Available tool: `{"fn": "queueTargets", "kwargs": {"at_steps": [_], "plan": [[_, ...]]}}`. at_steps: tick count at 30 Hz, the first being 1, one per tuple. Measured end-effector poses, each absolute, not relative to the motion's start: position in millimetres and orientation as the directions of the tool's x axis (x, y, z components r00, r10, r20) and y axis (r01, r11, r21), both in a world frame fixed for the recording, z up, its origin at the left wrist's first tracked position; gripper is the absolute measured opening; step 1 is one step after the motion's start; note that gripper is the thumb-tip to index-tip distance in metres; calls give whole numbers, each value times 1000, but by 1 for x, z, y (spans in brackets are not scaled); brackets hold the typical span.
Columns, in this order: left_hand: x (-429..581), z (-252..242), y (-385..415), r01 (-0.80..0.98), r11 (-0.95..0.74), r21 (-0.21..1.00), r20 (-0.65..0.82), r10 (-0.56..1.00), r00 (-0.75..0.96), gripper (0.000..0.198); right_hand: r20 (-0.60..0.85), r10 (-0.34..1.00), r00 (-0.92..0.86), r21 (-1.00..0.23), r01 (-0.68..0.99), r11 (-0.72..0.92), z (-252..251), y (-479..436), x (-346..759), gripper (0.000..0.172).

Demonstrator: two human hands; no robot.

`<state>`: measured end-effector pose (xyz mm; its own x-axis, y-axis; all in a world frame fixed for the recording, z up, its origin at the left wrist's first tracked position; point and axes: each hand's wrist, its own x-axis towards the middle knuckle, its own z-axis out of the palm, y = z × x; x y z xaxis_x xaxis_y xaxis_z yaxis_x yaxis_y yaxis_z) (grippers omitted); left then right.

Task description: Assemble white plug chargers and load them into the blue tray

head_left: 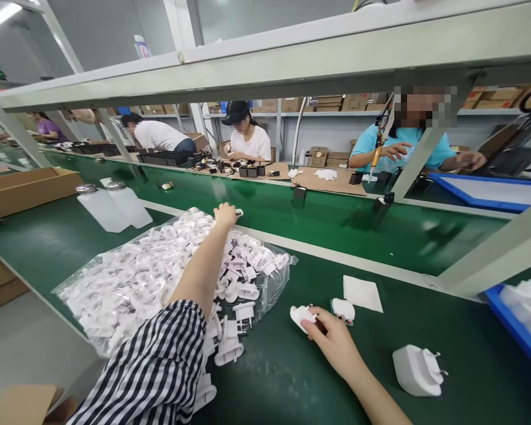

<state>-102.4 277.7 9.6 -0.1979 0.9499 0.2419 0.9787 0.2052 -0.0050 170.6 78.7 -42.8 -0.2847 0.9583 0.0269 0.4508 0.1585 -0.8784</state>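
Note:
My left hand (pixel 225 215) reaches past the far edge of a heap of white plastic plug parts (pixel 146 260) on a clear plastic sheet. Its fingers are closed on a small white piece (pixel 239 212) over the green conveyor's near rail. In front of me at right, my right hand (pixel 330 333) pinches a white oval plug part (pixel 301 317) with metal pins. Just beyond that hand sit a white part with coloured wires (pixel 343 310) and a folded white cloth or paper (pixel 363 293). Farther right stands a white adapter body (pixel 418 370) with pins.
Two white bottles (pixel 114 204) stand at the left near a cardboard box (pixel 30 192). A green conveyor (pixel 265 206) crosses beyond the bench. Blue-edged trays (pixel 520 327) lie at right, and a metal shelf frame (pixel 491 260) rises there. Several people work opposite.

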Motion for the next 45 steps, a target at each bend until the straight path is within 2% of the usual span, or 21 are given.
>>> {"fn": "queueTargets", "kwargs": {"at_steps": [4, 8, 11, 14, 16, 20, 23, 27, 30, 36, 40, 45], "plan": [[-64, 30, 246, 997, -30, -76, 360, 931, 56, 25, 72, 962, -263, -866, 462, 191, -44, 79, 170, 25], [-10, 50, 213, 985, -171, -38, 293, 940, 174, 27, 204, 979, -9, -880, 436, 188, -40, 78, 174, 33], [26, 59, 180, 968, -231, 102, 171, 962, 212, 30, 246, 951, 189, -930, 323, 176, -30, 73, 181, 36], [46, 55, 141, 905, -293, 309, 43, 955, 294, 32, 247, 931, 269, -956, 222, 189, -20, 68, 187, 36], [50, 42, 118, 818, -331, 471, -18, 923, 384, 32, 277, 919, 282, -951, 220, 219, -16, 67, 190, 35], [47, 5, 93, 697, -268, 665, -88, 899, 429, 31, 298, 940, 165, -922, 306, 239, -19, 72, 194, 31], [45, -14, 88, 621, -247, 744, -21, 920, 391, 36, 344, 939, 7, -857, 412, 311, -23, 74, 194, 24], [46, -18, 83, 615, -283, 736, 65, 934, 352, 46, 365, 917, -159, -750, 533, 391, -23, 71, 193, 18], [46, -13, 79, 665, -297, 685, 81, 938, 336, 42, 326, 920, -218, -705, 592, 391, -20, 68, 193, 19], [44, -7, 72, 752, -334, 568, 91, 934, 345, 36, 268, 942, -199, -686, 647, 332, -18, 67, 191, 24], [43, -3, 70, 765, -368, 529, 90, 920, 381, 39, 192, 967, -169, -680, 688, 255, -14, 66, 189, 25], [44, 0, 68, 801, -340, 492, 53, 930, 363, 33, 76, 987, -140, -630, 761, 157, -9, 67, 188, 32]]}}
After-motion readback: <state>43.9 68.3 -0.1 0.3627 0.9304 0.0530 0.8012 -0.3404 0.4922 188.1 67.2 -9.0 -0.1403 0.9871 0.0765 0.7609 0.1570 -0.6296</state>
